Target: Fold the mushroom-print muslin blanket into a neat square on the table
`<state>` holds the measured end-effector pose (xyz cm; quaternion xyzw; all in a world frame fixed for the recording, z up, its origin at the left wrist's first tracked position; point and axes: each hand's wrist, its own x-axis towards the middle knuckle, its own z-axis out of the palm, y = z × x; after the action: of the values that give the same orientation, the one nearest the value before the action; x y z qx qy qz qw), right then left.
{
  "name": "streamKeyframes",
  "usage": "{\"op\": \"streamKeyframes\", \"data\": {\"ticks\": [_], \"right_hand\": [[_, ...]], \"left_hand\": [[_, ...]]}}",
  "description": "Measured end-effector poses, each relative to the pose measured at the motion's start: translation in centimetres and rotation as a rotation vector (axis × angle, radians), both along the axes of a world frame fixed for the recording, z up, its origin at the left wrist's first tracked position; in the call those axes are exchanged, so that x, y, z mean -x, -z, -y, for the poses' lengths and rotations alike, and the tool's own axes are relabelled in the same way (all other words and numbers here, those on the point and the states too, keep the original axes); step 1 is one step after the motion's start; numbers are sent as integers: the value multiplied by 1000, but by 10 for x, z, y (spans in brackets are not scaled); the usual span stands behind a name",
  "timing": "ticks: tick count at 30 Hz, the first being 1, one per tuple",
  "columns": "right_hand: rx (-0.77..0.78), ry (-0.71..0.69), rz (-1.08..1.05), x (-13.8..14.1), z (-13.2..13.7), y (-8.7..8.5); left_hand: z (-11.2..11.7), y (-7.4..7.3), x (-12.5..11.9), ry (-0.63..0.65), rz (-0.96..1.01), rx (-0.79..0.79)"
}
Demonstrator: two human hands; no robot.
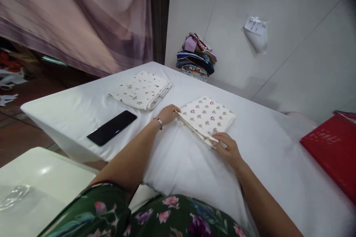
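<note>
A white folded cloth (205, 114) printed with grey and red mushroom shapes lies on the white-covered table (258, 144) in front of me. My left hand (168, 114), with a bracelet at the wrist, pinches its near left corner. At the near right corner, my right hand (226, 147) grips the cloth's edge between thumb and fingers. Several layers show along the edge between both hands. To the left lies a second folded white cloth (141, 89) with small dark plant prints, apart from my hands.
A black phone (112, 127) lies left of my left forearm. Folded fabrics (196, 57) are stacked by the wall at the table's far edge. A red bag (330, 144) is at the right. A white chair (41, 189) stands lower left, and a pink curtain (83, 18) hangs beyond.
</note>
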<state>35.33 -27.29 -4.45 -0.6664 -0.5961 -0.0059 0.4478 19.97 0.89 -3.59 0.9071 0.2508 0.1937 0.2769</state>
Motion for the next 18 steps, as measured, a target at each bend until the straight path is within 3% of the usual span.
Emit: {"op": "streamKeyframes", "data": {"ticks": [4, 9, 13, 18], "right_hand": [[-17, 74, -85, -2, -1, -4], [-26, 36, 44, -7, 5, -9], [127, -78, 201, -6, 12, -18], [283, -165, 341, -6, 14, -26]], "left_hand": [[12, -4, -4, 56, 68, -132], [46, -9, -14, 320, 63, -256], [60, -8, -18, 397, 8, -270], [57, -5, -20, 401, 3, -286]]}}
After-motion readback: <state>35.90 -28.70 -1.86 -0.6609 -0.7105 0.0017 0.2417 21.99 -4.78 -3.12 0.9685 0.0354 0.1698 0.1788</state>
